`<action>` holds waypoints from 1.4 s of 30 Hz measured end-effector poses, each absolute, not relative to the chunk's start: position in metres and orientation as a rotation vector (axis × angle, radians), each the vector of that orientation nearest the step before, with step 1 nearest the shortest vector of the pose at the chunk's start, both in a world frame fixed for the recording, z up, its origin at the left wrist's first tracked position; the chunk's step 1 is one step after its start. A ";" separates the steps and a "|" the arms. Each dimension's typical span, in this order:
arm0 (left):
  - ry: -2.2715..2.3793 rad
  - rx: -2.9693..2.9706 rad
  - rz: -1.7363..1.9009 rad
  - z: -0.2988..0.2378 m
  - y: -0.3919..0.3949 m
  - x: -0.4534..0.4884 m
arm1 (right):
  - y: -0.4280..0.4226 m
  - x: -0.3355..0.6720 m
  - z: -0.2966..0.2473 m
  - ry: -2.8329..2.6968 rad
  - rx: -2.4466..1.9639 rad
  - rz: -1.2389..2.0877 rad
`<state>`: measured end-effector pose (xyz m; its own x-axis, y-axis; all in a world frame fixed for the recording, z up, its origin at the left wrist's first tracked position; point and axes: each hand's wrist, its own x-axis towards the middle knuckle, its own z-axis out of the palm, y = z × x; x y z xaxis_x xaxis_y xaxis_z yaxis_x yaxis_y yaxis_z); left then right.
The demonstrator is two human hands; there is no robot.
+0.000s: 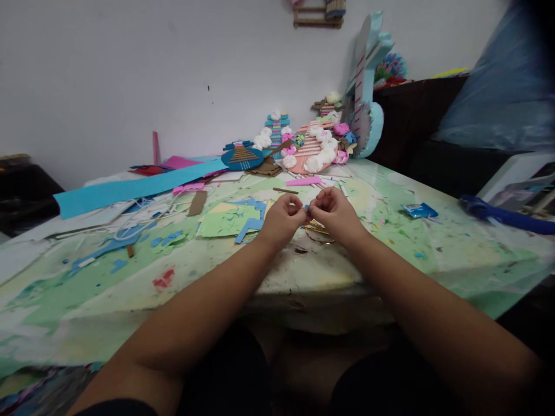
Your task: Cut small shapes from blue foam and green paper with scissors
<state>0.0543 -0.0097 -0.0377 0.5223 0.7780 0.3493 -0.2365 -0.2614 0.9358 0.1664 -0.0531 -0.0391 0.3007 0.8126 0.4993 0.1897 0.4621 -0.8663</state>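
Observation:
My left hand (282, 218) and my right hand (335, 210) meet over the middle of the table, their fingertips closed together. Pinched between them is a small blue piece (307, 208), too small for me to tell its kind. Below my right hand lies something thin and gold-coloured (319, 230), partly hidden by the fingers. Left of my left hand is a light green paper sheet (225, 221) with blue paper cutouts (250, 226) on and beside it. A brown stick (285, 190) lies just beyond the hands.
The table cover (186, 306) is stained green and white. A long blue paper strip (143, 188) and white cords (145, 222) lie left. Paper guitar-shaped crafts (318, 151) and a tall pale-blue one (368, 86) lean at the back. A blue packet (419, 210) lies right.

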 end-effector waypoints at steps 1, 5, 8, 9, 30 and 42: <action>0.481 1.557 1.062 -0.038 -0.009 0.054 | -0.053 0.166 -0.038 -1.196 -0.996 0.593; 0.503 1.598 1.098 -0.037 -0.011 0.052 | -0.053 0.168 -0.037 -1.123 -0.891 0.722; 0.494 1.650 1.110 -0.034 -0.015 0.051 | -0.053 0.170 -0.037 -1.083 -0.886 0.735; 0.484 1.652 1.110 -0.034 -0.015 0.051 | -0.054 0.170 -0.036 -1.067 -0.890 0.734; 0.567 1.702 1.015 -0.036 -0.005 0.046 | -0.051 0.168 -0.044 -1.278 -1.011 0.685; 1.196 2.294 1.374 -0.001 -0.040 -0.011 | -0.115 0.138 0.009 -1.988 -1.088 0.369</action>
